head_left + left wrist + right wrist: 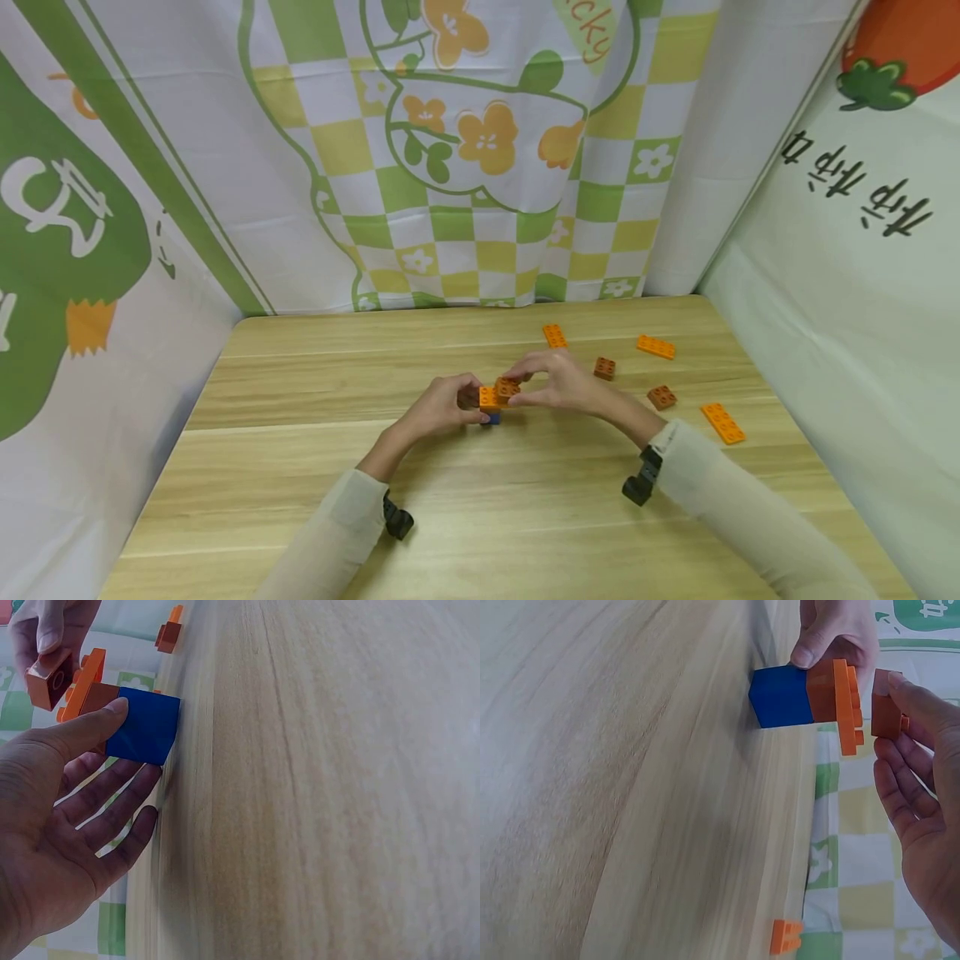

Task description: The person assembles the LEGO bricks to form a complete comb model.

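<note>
My left hand (442,406) grips a small toy-brick stack that stands on the table, thumb on one side and fingers on the other. At the bottom of the stack is a blue block (146,726). On it sits a brown brick (822,690), topped by an orange plate (845,705) with studs facing up. My right hand (558,383) pinches a second brown brick (886,709) between thumb and fingers, just over the orange plate. Both wrist views show a narrow gap between that brick and the plate's studs.
To the right on the wooden table (315,467) lie loose orange plates, one at the back (554,336), one farther right (656,347) and one nearer (723,423). Two brown bricks, one behind (604,368) and one closer (662,397), lie among them. Printed curtains surround the table's back and sides.
</note>
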Motion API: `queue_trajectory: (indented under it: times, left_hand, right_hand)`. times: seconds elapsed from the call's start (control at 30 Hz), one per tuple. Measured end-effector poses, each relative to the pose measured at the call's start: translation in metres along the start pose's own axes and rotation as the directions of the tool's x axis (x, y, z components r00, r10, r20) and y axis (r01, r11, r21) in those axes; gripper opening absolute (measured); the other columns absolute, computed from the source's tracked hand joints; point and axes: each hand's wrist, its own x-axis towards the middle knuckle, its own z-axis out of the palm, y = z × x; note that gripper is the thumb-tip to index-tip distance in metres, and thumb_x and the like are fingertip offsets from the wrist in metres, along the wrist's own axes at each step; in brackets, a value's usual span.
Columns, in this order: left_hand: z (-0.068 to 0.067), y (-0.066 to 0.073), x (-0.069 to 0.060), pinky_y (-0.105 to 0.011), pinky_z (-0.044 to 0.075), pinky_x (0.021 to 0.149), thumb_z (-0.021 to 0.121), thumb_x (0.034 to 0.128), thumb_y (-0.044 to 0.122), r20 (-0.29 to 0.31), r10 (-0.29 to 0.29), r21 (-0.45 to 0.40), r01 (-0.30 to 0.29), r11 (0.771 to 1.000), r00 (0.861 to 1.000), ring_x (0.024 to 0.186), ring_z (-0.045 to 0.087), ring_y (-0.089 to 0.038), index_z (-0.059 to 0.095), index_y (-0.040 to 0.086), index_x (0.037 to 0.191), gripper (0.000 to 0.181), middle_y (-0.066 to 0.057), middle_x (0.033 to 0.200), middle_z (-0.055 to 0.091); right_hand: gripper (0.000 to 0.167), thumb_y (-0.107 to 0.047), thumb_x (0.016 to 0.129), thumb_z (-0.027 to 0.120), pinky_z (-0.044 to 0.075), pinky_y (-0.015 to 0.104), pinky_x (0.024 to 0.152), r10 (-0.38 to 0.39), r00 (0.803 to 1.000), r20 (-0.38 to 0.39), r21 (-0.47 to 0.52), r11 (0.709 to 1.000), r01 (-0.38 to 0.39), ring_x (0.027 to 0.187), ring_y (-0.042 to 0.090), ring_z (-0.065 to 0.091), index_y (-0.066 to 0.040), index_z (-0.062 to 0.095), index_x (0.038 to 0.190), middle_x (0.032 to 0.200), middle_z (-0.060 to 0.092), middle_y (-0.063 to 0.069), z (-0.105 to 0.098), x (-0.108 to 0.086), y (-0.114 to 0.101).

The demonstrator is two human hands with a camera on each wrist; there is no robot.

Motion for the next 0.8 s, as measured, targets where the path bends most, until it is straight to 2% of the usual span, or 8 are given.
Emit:
queue_trajectory:
  times: [0.33, 0.6, 0.8]
  left_hand:
    - [-0.001, 0.001, -0.001, -0.032, 0.061, 0.090, 0.087, 0.0897, 0.013, 0.003, 0.000, -0.015, 0.000, 1.000, 1.000, 0.100, 0.075, -0.015, 0.070, 0.007, 0.118, 0.034, -0.006, 0.112, 0.078]
    - [-0.002, 0.001, -0.002, -0.032, 0.061, 0.091, 0.086, 0.0899, 0.008, 0.015, 0.012, -0.033, -0.012, 0.999, 1.000, 0.105, 0.075, -0.023, 0.068, 0.004, 0.120, 0.035, -0.011, 0.115, 0.078]
    - [-0.002, 0.001, -0.002, -0.031, 0.061, 0.091, 0.086, 0.0905, 0.008, 0.020, 0.015, -0.026, -0.015, 1.000, 1.000, 0.107, 0.075, -0.023, 0.068, 0.004, 0.121, 0.035, -0.010, 0.116, 0.078]
  right_hand:
    - [0.033, -0.016, 0.085, 0.091, 0.063, 0.050, 0.078, 0.054, 0.999, -0.001, 0.045, 0.998, -0.054, 0.093, 0.020, 0.074, -0.003, 0.081, 0.114, 0.108, 0.079, 0.008, 0.009, 0.006, 0.004]
    - [0.034, -0.016, 0.083, 0.093, 0.061, 0.032, 0.079, 0.050, 0.999, 0.001, 0.011, 0.999, -0.050, 0.091, 0.022, 0.073, -0.004, 0.081, 0.113, 0.107, 0.079, 0.007, 0.014, 0.011, 0.005]
    - [0.034, -0.015, 0.084, 0.091, 0.063, 0.044, 0.078, 0.049, 0.999, 0.008, 0.042, 0.998, -0.050, 0.090, 0.029, 0.073, -0.003, 0.081, 0.114, 0.107, 0.078, 0.009, 0.017, 0.013, 0.006]
